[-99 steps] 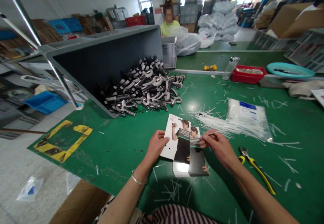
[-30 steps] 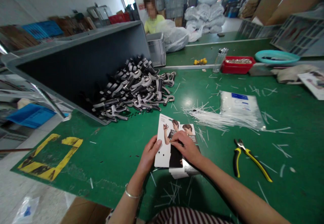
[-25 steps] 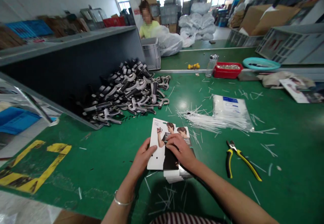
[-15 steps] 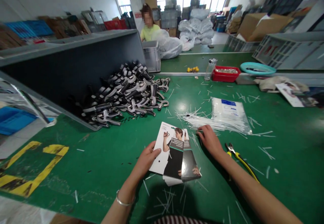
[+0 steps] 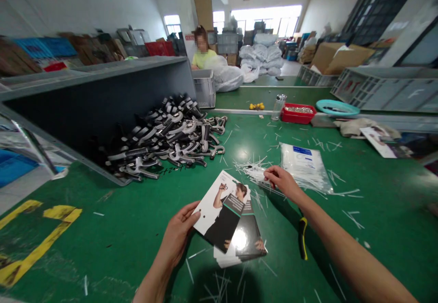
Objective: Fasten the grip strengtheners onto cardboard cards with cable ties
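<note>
My left hand (image 5: 179,230) grips the left edge of a printed card (image 5: 219,214) between thumb and fingers and holds it tilted. Partly beneath it, a small stack of like cards (image 5: 248,237) lies on the green table. My right hand (image 5: 280,180) is over a loose pile of white cable ties (image 5: 251,169), its fingers pinched together. Whether a tie is between the fingertips I cannot make out. Just beyond that hand lies a clear bag of cable ties (image 5: 304,159). Yellow-and-black pliers (image 5: 303,239) rest near my right forearm, which hides part of them.
A grey crate (image 5: 102,77) on its side spills black-and-grey hand grips (image 5: 178,134) at the left. Farther back stand a glass bottle (image 5: 279,107), a red tray (image 5: 297,113) and a blue dish (image 5: 337,107). Loose tie pieces litter the table. A co-worker (image 5: 203,52) is across the table.
My left hand has turned the top card and lifted it partly off the stack. My right hand has moved onto the cable ties, its fingers now pinched. The camera view has tilted up.
</note>
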A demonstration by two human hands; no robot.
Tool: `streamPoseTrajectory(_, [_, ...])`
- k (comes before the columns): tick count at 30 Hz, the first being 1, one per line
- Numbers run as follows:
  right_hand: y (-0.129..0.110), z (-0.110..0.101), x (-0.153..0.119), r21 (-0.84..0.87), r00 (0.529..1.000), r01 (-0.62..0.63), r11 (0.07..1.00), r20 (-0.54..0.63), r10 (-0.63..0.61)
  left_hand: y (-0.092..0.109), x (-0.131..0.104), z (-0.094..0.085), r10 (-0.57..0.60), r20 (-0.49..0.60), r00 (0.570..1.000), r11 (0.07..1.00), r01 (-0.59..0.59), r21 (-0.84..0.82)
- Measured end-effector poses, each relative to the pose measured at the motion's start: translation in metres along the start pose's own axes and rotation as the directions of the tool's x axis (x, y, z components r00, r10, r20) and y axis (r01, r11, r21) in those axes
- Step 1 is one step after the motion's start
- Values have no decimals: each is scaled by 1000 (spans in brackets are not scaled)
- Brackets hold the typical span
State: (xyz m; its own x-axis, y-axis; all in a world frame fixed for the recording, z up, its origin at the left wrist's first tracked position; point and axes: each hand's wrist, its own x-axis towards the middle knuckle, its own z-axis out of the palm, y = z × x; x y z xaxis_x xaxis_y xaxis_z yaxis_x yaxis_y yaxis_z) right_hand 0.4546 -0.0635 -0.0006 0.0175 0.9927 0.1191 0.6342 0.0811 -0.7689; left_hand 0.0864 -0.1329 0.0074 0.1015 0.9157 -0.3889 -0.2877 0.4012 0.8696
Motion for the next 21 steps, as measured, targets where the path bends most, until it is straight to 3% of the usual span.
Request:
streamPoseTrajectory(5, [-28, -1, -11, 439, 991, -102, 893, 119, 55, 3, 8, 10, -38, 14, 999, 997, 39, -63])
streamPoseTrajectory(10, [-47, 7, -18, 551, 993, -103, 828, 99, 58, -6, 17, 11, -28, 86, 996, 996, 36, -86])
streamPoseTrajectory(15, [-65, 23, -15, 683, 995, -71, 727, -6, 103, -6, 20, 15, 163, 44, 986, 981, -167, 102])
streamPoseTrajectory(21, [-93, 57, -18, 747, 991, -127, 653, 123, 53, -4, 27, 22, 142, 29, 989, 983, -144, 115])
